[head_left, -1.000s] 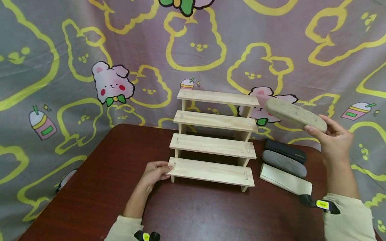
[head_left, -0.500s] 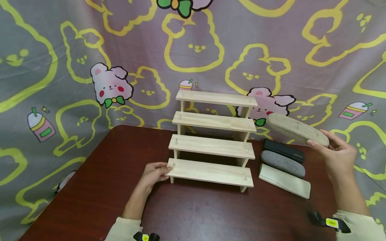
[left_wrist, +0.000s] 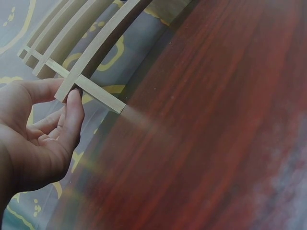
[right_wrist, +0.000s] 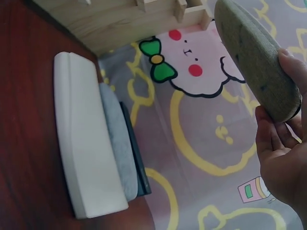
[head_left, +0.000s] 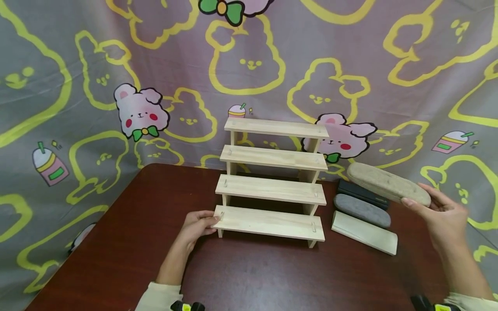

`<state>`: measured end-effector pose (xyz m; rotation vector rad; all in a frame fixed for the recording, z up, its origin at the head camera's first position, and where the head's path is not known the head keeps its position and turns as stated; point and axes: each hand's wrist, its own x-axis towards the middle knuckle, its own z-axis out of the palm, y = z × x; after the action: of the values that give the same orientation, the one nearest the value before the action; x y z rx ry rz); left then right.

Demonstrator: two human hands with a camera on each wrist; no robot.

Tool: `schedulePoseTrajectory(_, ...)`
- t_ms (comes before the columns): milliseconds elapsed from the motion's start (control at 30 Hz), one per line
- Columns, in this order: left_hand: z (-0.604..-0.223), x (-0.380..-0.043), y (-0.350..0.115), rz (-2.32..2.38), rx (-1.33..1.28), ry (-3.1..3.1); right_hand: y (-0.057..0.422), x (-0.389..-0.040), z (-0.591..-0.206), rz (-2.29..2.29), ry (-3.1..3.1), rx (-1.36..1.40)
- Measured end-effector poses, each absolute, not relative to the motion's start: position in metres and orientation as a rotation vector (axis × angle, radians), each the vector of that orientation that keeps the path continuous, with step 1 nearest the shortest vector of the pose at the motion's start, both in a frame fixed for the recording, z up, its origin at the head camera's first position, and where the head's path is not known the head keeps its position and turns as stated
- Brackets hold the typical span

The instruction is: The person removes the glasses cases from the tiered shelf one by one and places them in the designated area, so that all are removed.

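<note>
My right hand (head_left: 447, 218) grips one end of a beige-grey fabric glasses case (head_left: 389, 183), long and rounded, held up over the right side of the table. In the right wrist view the same case (right_wrist: 256, 60) slants up from between thumb and fingers. At the left end of the lowest step of a pale wooden four-tier shelf (head_left: 268, 221), my left hand (head_left: 196, 226) pinches the board's corner. The left wrist view shows thumb and finger of that hand (left_wrist: 45, 129) on either side of the board end (left_wrist: 72, 81).
Three more cases lie in a row right of the shelf: a black one (head_left: 355, 192), a grey fabric one (head_left: 362, 210) and a cream one with a flap (head_left: 365, 233). The dark red table (head_left: 249, 272) meets a cartoon-printed cloth (head_left: 175, 65) behind.
My right hand has lowered the beige-grey glasses case and shifted a little right, so it now overlaps the black case in the head view. My left hand keeps its pinch on the shelf.
</note>
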<state>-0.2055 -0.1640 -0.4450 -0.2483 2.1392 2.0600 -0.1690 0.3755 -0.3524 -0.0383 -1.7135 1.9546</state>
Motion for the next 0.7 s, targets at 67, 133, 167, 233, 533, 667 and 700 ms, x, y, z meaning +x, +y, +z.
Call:
schedulePoseTrajectory(67,-0.446,-0.205,-0.164,2.061,-0.246,2.140,0.378,-0.165,-0.355,1.948,-1.753,-0.045)
schedulePoseTrajectory(133,-0.446,-0.206,-0.164,2.061,-0.247,2.140,0.381,-0.161,-0.358,1.938,-1.793,-0.063)
schedulePoseTrajectory(167,-0.446,-0.205,-0.164,2.059,-0.249,2.141,0.382,-0.159,-0.360,1.937,-1.807,-0.072)
schedulePoseTrajectory(233,-0.446,-0.206,-0.164,2.059,-0.247,2.140,0.384,-0.155,-0.363,1.933,-1.830,-0.086)
schedulePoseTrajectory(533,-0.445,-0.205,-0.164,2.062,-0.247,2.141,0.394,-0.134,-0.379,1.951,-1.879,-0.146)
schedulePoseTrajectory(667,-0.446,-0.206,-0.165,2.063,-0.258,2.140,0.396,-0.123,-0.388,1.906,-1.971,-0.190)
schedulePoseTrajectory(700,-0.446,-0.206,-0.165,2.063,-0.257,2.140,0.396,-0.121,-0.390,1.897,-1.997,-0.207)
